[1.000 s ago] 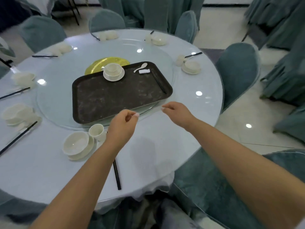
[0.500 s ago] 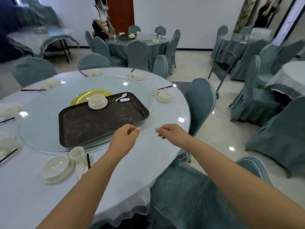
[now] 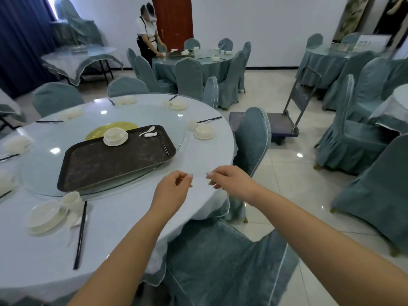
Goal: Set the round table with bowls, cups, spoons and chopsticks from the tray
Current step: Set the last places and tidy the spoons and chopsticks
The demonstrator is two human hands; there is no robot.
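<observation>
Your left hand (image 3: 171,191) and right hand (image 3: 229,181) loosely curled, holding nothing, over the round table's (image 3: 198,151) near right edge, dark tray (image 3: 106,164) far left carrying a bowl (image 3: 115,136)

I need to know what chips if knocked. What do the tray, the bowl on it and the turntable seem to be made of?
Tray: probably plastic or fibreglass, dark brown, matt, mottled surface.
Bowl: likely glazed ceramic, cream white, smooth with a soft sheen; could be melamine.
Turntable: apparently glass, see-through, ceiling lights mirrored on it.
</observation>
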